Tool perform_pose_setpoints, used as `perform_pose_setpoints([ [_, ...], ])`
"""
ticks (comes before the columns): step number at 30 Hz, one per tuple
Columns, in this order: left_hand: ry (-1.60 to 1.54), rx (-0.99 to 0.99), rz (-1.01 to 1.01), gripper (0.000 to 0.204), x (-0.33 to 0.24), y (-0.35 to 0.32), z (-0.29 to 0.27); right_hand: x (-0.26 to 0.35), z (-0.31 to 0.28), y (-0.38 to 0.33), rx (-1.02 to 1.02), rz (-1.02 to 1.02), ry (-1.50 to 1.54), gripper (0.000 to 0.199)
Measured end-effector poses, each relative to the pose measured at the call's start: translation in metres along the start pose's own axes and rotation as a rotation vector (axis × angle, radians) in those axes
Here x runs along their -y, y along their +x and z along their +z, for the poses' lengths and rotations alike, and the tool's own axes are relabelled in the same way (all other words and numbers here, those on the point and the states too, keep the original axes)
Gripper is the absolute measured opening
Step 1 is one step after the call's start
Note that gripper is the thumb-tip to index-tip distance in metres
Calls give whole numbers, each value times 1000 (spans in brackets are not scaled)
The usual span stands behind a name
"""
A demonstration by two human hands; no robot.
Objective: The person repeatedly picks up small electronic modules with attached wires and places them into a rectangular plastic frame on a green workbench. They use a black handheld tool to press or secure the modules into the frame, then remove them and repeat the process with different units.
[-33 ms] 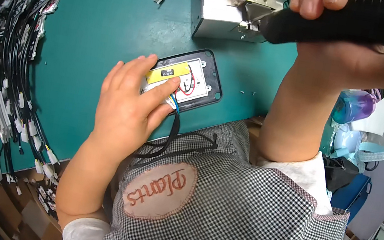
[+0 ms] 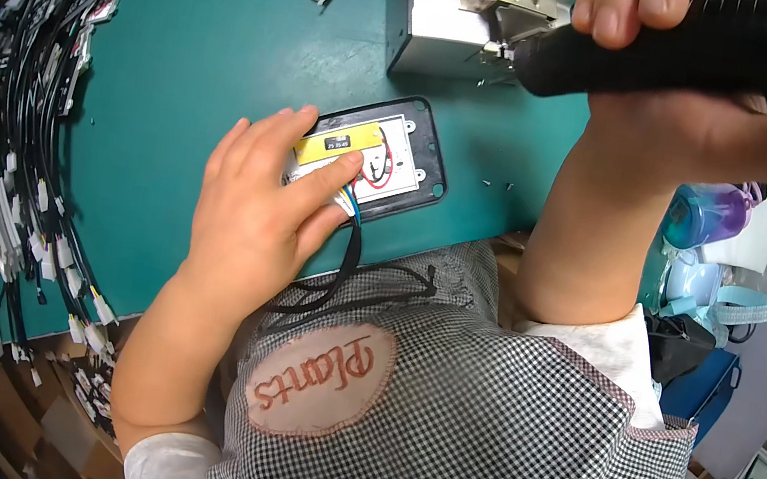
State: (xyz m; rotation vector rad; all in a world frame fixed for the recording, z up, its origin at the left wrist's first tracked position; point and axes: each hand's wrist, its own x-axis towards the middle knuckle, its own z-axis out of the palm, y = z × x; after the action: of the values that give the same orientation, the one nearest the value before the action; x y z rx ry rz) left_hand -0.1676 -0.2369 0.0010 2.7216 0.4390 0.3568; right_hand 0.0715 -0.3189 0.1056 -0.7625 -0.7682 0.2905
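Green bench (image 2: 204,37): cables (image 2: 20,77) left, metal box (image 2: 439,13) ahead; our left hand (image 2: 256,183) holds case (image 2: 430,161), our right hand (image 2: 677,124) black tool (image 2: 676,70).

I see a black-and-white checked apron (image 2: 495,421) bearing a pale oval patch (image 2: 318,386) with reddish lettering and stitching. White short sleeves flank that patch: left sleeve (image 2: 168,467) near it, right sleeve (image 2: 625,371) well apart, beside the apron's reddish trim (image 2: 586,372).

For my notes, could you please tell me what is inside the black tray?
A white board, a yellow block and red and black wires show; the left hand hides the left end of the black tray.
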Motion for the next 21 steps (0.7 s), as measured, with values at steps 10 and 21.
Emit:
perform_pose_setpoints([
  [10, 1, -36, 13, 55, 2, -1, 3, -37, -15, -40, 282, 56, 214, 105],
  [21, -30, -51, 8, 53, 5, -2, 3, -50, -4, -52, 218, 198, 157, 99],
])
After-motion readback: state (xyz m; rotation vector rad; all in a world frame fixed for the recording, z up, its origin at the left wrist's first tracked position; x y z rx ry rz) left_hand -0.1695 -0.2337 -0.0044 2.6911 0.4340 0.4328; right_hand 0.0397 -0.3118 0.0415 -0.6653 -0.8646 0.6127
